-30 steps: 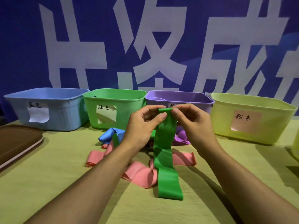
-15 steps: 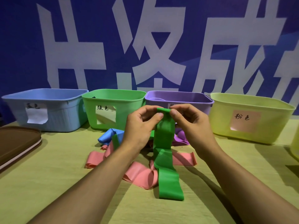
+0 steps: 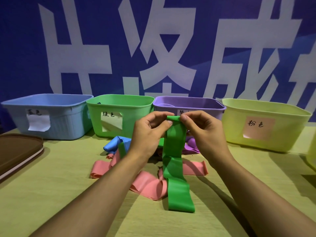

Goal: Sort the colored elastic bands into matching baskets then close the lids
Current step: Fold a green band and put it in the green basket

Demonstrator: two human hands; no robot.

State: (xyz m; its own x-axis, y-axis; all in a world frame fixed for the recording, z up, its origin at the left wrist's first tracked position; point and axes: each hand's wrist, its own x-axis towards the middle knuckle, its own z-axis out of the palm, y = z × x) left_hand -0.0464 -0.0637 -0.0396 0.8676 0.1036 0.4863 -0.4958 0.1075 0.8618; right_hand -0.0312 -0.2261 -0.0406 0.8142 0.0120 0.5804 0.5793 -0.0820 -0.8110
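Both hands hold one green band at its top end. The left hand pinches the left corner of that end between thumb and forefinger; the right hand pinches the right corner the same way. The top edge is folded or rolled over between the two pinches.

From the grip the band hangs straight down. Its long axis runs from the hands toward the person, and its lower end lies flat on the table, across a pink band.

The green basket stands beyond and to the left of the grip, in the back row, its lid off. The left hand is the nearer of the two to it. The blue basket stands further left; the purple basket is directly behind the hands, and the yellow basket, labelled for pink, stands to the right.

Judgement: the coming move turns on lifting the trailing end off the table and carrying the band up, forward and left over the green rim.

Unsorted bands remain under the hands: a blue band, a purple band, a second green strip. A brown lid lies at the far left.
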